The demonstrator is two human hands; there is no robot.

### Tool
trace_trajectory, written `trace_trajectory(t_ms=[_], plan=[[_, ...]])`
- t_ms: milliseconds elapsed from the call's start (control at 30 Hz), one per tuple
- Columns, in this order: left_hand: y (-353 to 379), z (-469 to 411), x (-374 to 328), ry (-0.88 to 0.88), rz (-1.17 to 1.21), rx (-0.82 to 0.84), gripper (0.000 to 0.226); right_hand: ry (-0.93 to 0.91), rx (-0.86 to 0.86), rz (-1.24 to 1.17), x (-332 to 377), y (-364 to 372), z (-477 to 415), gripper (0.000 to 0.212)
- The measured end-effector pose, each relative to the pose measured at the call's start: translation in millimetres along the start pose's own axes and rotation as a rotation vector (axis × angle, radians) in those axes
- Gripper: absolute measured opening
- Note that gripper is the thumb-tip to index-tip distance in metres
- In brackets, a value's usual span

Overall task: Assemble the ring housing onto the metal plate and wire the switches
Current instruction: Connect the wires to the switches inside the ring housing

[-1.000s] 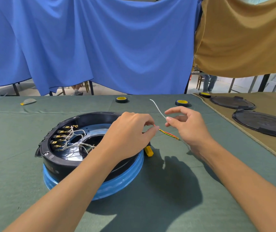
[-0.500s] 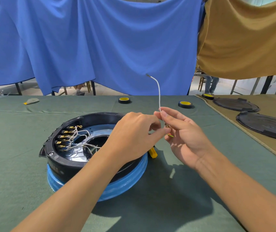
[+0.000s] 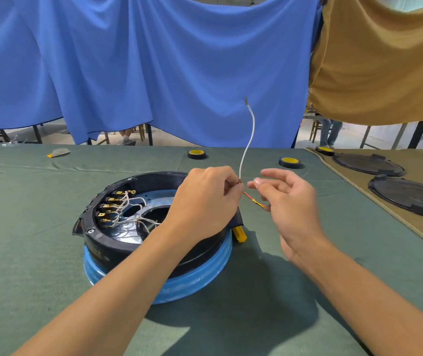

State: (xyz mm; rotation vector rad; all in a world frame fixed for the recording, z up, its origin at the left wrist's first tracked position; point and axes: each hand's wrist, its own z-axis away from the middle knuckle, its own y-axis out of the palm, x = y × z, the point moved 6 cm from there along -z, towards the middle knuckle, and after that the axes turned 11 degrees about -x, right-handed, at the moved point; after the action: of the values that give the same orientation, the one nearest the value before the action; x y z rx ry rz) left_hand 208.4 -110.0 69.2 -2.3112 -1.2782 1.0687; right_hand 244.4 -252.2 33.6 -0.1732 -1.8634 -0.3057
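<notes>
wire (image 3: 247, 140), thin and white, arcs up from left hand (image 3: 205, 199).

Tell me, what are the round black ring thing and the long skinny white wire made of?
Round black ring housing: looks like moulded plastic, matte with a faint sheen on its smooth wall. Long thin white wire, pinched by the left hand: probably metal strands inside a soft white sleeve, plastic or fibre. It curves upward, and a bare greyish tip shows on top.

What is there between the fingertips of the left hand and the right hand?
In the head view, a short red-yellow-green wire spans the gap, from the left hand, which pinches it, to the right hand. Nothing else lies between them.
</notes>
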Motion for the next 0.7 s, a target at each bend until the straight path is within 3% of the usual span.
trace_trajectory(t_ms=[100, 200, 300, 400, 500, 600, 700], plan=[[-2, 0, 3, -0.033, -0.052, -0.011, 0.019, -0.521, -0.107, 0.276, 27, -2, 6, 0.022], [-5, -2, 4, -0.044, -0.093, -0.025, 0.020, -1.031, -0.092, 0.449, 55, 15, 21, 0.028], [-15, -6, 4, 0.012, -0.170, -0.040, 0.019, -1.290, 0.063, 0.609, 68, 38, 25, 0.033], [-31, -10, 10, 0.094, -0.234, -0.029, 0.018, -1.376, 0.192, 0.778, 71, 58, 24, 0.025], [-51, -15, 26, 0.050, -0.170, 0.005, 0.018, -1.307, 0.311, 0.833, 73, 74, 22, 0.021], [-69, -17, 49, -0.062, -0.069, 0.009, 0.012, -1.106, 0.525, 0.715, 71, 90, 25, 0.019], [-82, -17, 67, -0.108, -0.034, 0.012, 0.013, -1.023, 0.595, 0.609, 71, 107, 35, 0.016]])
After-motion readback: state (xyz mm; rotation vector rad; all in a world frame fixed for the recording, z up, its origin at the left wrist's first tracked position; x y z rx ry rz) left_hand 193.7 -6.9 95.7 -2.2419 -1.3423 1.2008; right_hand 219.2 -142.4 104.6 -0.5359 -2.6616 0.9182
